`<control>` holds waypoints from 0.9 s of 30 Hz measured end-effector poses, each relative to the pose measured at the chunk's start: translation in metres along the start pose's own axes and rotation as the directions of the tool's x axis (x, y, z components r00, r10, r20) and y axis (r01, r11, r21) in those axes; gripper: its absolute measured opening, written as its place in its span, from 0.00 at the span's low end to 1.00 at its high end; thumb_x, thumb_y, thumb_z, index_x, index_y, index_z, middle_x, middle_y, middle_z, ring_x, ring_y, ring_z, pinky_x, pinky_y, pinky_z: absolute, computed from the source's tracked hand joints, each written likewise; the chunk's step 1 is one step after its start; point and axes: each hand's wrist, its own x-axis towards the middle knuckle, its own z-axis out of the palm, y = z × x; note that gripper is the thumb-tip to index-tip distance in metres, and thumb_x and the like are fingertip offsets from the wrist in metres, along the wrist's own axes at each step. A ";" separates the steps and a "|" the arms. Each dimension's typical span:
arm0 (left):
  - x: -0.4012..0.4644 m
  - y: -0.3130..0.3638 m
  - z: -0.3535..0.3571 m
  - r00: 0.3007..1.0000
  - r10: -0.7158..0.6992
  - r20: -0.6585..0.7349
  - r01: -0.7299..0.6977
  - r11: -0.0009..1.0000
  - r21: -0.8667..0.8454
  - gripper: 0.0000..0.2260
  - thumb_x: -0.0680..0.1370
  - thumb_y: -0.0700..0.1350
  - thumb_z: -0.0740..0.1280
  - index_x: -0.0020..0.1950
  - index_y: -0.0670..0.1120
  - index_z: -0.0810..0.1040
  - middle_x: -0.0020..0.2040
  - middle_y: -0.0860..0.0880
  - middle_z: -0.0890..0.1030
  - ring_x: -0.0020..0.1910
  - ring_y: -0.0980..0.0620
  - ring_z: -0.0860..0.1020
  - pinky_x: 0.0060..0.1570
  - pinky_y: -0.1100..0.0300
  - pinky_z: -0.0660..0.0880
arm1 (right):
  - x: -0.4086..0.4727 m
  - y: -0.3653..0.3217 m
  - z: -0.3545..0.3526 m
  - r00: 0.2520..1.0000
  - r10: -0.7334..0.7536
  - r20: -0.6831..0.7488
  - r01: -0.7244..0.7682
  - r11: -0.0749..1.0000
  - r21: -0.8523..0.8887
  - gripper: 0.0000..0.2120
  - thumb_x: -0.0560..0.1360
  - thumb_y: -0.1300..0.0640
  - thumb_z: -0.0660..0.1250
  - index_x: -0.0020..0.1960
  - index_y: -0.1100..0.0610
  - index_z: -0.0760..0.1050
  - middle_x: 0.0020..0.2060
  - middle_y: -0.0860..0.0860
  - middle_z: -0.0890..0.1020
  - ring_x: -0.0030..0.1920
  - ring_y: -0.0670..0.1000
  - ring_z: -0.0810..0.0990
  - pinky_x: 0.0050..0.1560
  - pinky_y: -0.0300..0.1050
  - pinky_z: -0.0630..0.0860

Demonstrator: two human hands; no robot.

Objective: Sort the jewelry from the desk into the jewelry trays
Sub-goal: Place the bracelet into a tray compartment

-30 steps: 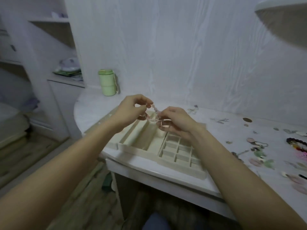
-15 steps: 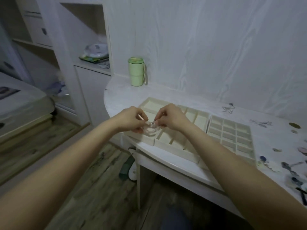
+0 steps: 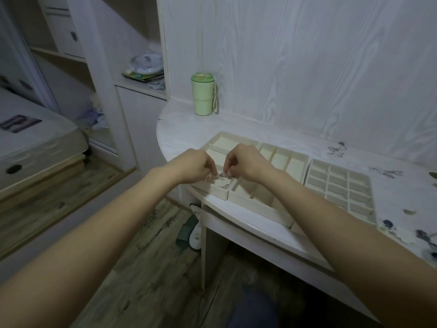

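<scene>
Bracelet (image 3: 220, 176) pinched between left hand (image 3: 195, 166) and right hand (image 3: 246, 163), over tray (image 3: 221, 194)

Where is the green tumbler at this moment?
In the head view the green tumbler stands upright at the desk's far left, against the wall, behind the jewelry trays.

green cup (image 3: 203, 95) far back, bare desk (image 3: 184, 129) between
</scene>
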 end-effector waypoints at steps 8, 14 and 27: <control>-0.008 0.007 0.006 0.981 0.143 0.131 -0.161 0.978 0.136 0.26 0.76 0.32 0.54 0.62 0.57 0.77 0.59 0.56 0.79 0.59 0.52 0.68 0.53 0.61 0.62 | -0.001 0.009 0.001 0.994 -0.076 -0.075 0.072 0.996 -0.055 0.10 0.72 0.70 0.64 0.49 0.63 0.81 0.45 0.56 0.83 0.45 0.51 0.78 0.36 0.32 0.69; -0.009 0.008 0.003 0.985 0.124 0.121 -0.121 0.992 -0.031 0.25 0.71 0.28 0.53 0.54 0.51 0.81 0.52 0.55 0.81 0.53 0.58 0.76 0.49 0.66 0.66 | -0.002 0.009 0.003 0.991 -0.112 -0.074 0.106 0.990 -0.090 0.11 0.73 0.68 0.65 0.54 0.62 0.80 0.52 0.58 0.80 0.54 0.54 0.78 0.55 0.45 0.74; -0.010 -0.002 0.000 0.988 0.083 0.127 -0.109 0.971 0.213 0.25 0.74 0.32 0.55 0.58 0.59 0.78 0.63 0.56 0.74 0.63 0.53 0.64 0.59 0.55 0.57 | -0.002 0.001 0.007 1.000 0.011 0.005 -0.010 0.974 -0.225 0.03 0.73 0.61 0.68 0.44 0.55 0.80 0.44 0.54 0.82 0.46 0.55 0.80 0.42 0.47 0.77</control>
